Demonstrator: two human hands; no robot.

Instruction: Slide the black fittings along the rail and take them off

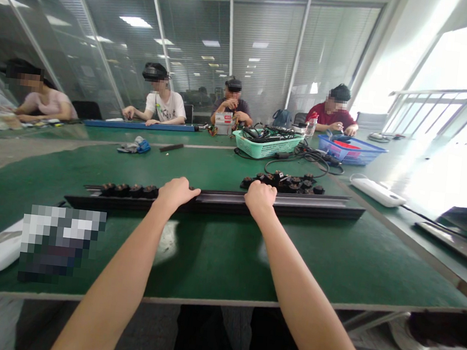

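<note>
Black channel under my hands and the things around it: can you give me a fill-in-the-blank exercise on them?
1. Of the left hand and the right hand, the one nearer the row of round black parts in the black channel is the ____ one.
2. The loose cluster of black parts lies on the ____ side of the channel from the person.
3. The basket heaped with black cables is light ____ in colour.

Missing words: left; far; green.

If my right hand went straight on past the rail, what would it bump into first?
Your right hand would likely meet the left end of the black parts just beyond the rail; the gap is hard to judge.
</note>
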